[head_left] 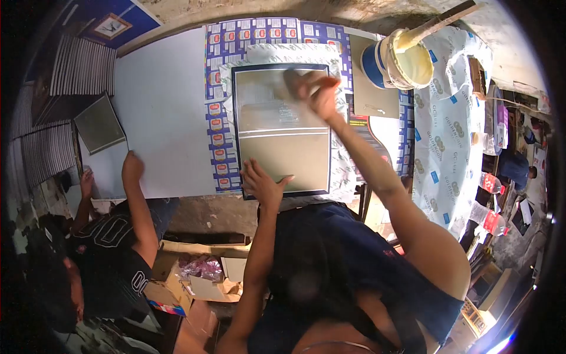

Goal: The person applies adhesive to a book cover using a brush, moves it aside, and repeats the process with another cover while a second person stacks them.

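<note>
A board with dark blue edges (283, 159) lies in front of me, bearing two greyish-beige panels parted by thin white lines. Its upper panel (253, 88) has a glossy, streaked patch. My left hand (265, 184) rests flat on the lower left of the board, fingers spread. Over the board's upper right, my right hand (318, 97) is smeared by motion, its fingers closed round a dark object (293, 82) too blurred to name. White printed paper (283, 54) and blue printed sheets (220, 138) lie beneath the board.
A bucket of pale yellow paste (415, 65) with a wooden-handled tool (439, 23) stands at the back right. White printed plastic (439, 141) covers the right side. At left, a co-worker's hand (132, 167) is near a small dark-edged panel (101, 124) and stacked boards (82, 65).
</note>
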Demonstrator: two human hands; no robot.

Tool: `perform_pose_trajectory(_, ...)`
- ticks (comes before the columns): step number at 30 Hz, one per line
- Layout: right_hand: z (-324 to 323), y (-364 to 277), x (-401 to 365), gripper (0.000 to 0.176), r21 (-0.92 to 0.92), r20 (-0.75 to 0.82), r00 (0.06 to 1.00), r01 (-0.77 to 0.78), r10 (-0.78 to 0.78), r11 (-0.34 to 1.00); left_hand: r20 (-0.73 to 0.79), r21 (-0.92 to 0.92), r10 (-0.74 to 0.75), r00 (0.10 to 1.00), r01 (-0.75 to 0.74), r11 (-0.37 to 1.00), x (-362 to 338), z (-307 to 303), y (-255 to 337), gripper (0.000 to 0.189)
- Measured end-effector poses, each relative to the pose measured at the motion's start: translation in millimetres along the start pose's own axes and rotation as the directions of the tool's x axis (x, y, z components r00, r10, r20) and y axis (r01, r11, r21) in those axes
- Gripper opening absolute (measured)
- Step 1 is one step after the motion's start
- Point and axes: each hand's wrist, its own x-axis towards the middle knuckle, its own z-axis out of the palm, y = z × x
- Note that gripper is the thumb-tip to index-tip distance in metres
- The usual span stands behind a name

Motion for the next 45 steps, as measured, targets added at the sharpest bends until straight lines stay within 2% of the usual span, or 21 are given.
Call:
perform_pose_trajectory(4, 59.3, -2.3, -27.1, 0.035, 0.019, 0.201, 0.958, 0.206, -0.205, 0.978, -0.024, 0.014, 0.004, 1.000, -0.003, 1.000, -2.0, 2.8, -2.6, 0.140)
perform_pose_trajectory(5, 63.7, 32.3, -16.7, 0.033, 0.148, 0.100, 0.992, 0.058, -0.074, 0.987, -0.029, 0.021, 0.011, 1.000, -0.010, 1.000, -2.6, 4.1, -4.4, 0.141)
perform_pose_trajectory(7, 33.7, 94.6, 21.0, 0.029, -0.042, 0.008, 0.996, -0.094, 0.094, 0.995, -0.041, 0.022, 0.018, 0.999, -0.017, 1.000, -1.6, 6.2, -4.5, 0.142)
perform_pose_trajectory(8, 7.8, 99.9, 43.5, 0.026, -0.368, -0.011, 0.994, -0.107, 0.111, 0.924, -0.058, 0.029, 0.026, 0.998, -0.025, 0.999, -0.4, 7.7, -5.7, 0.142)
perform_pose_trajectory(11, -23.8, 31.5, 55.2, 0.021, -0.467, -0.241, 0.970, -0.137, 0.024, 0.874, -0.063, 0.031, 0.037, 0.997, -0.035, 0.999, 0.6, 12.1, -6.5, 0.142)
perform_pose_trajectory(14, 19.6, -11.6, -20.8, 0.017, -0.071, -0.295, 0.956, -0.012, -0.010, 0.997, -0.020, 0.004, 0.009, 1.000, -0.008, 1.000, -0.3, 11.5, -5.6, 0.142)
perform_pose_trajectory(16, 41.4, -40.3, -66.8, 0.020, -0.005, -0.034, 0.997, -0.073, 0.072, 0.997, -0.025, 0.000, 0.025, 0.999, -0.025, 1.000, 0.1, 6.3, -5.8, 0.141)
perform_pose_trajectory(19, -1.2, -17.6, -92.4, 0.009, -0.042, -0.082, 0.940, -0.336, 0.332, 0.941, -0.035, -0.009, 0.004, 0.999, -0.004, 1.000, -1.6, 4.3, -2.9, 0.140)
perform_pose_trajectory(21, -36.8, 40.5, -91.8, 0.011, 0.141, -0.103, 0.950, -0.281, 0.296, 0.949, -0.065, 0.011, 0.024, 0.998, -0.024, 1.000, -1.9, 7.2, -5.6, 0.140)
perform_pose_trajectory(22, -55.7, 36.7, -81.1, 0.011, -0.231, -0.220, 0.953, -0.260, 0.210, 0.938, -0.076, 0.019, 0.039, 0.996, -0.038, 0.999, -3.4, 9.8, -5.3, 0.140)
perform_pose_trajectory(24, -76.5, -1.4, -56.8, 0.011, -0.313, -0.253, 0.935, -0.323, 0.249, 0.893, -0.052, -0.011, 0.042, 0.998, -0.043, 0.999, -2.7, 9.4, -7.9, 0.140)
perform_pose_trajectory(26, -66.9, -0.4, -67.6, 0.009, -0.070, -0.133, 0.990, -0.054, 0.044, 0.996, -0.032, -0.013, 0.028, 0.999, -0.029, 0.999, -0.3, 7.7, -4.6, 0.139)
perform_pose_trajectory(27, -72.2, -21.4, -57.1, 0.010, -0.081, 0.109, 0.988, 0.115, -0.106, 0.990, -0.019, 0.003, 0.016, 1.000, -0.016, 1.000, -0.9, 4.2, -2.4, 0.139)
perform_pose_trajectory(30, -48.2, 49.0, -21.2, 0.015, -0.098, 0.405, 0.877, 0.324, -0.259, 0.941, -0.051, 0.035, 0.035, 0.998, -0.033, 0.999, -2.2, 5.4, -4.0, 0.139)
perform_pose_trajectory(32, -52.4, 91.0, 22.8, 0.020, -0.372, 0.217, 0.975, 0.131, -0.051, 0.919, -0.083, 0.045, 0.049, 0.995, -0.045, 0.998, 0.5, 10.7, -5.8, 0.139)
perform_pose_trajectory(34, -61.1, 110.7, 67.2, 0.021, -0.557, 0.125, 0.986, 0.162, -0.111, 0.815, -0.091, 0.055, 0.046, 0.995, -0.041, 0.998, -1.0, 13.7, -8.2, 0.139)
perform_pose_trajectory(37, -51.1, 93.0, 87.7, 0.022, -0.164, 0.191, 0.932, 0.339, -0.308, 0.926, -0.072, 0.037, 0.040, 0.997, -0.037, 0.999, -1.1, 8.7, -5.9, 0.139)
perform_pose_trajectory(40, -24.8, 8.8, 69.2, 0.021, 0.178, 0.537, 0.824, 0.101, -0.182, 0.979, -0.045, 0.015, 0.017, 0.999, -0.017, 1.000, -1.6, 4.4, -3.4, 0.139)
perform_pose_trajectory(42, 6.1, -1.9, 69.6, 0.021, 0.158, 0.612, 0.708, 0.327, -0.352, 0.932, -0.049, 0.002, 0.026, 0.998, -0.026, 1.000, -2.4, 7.6, -5.9, 0.140)
perform_pose_trajectory(43, 36.3, 32.5, 79.5, 0.027, -0.032, 0.644, 0.717, 0.374, -0.267, 0.927, -0.051, 0.000, 0.033, 0.998, -0.033, 0.999, -1.5, 8.7, -6.4, 0.140)
perform_pose_trajectory(45, 50.0, 33.6, 129.8, 0.030, -0.139, 0.578, 0.778, 0.393, -0.248, 0.909, -0.053, 0.048, 0.027, 0.998, -0.024, 0.999, -1.3, 3.2, -0.9, 0.137)
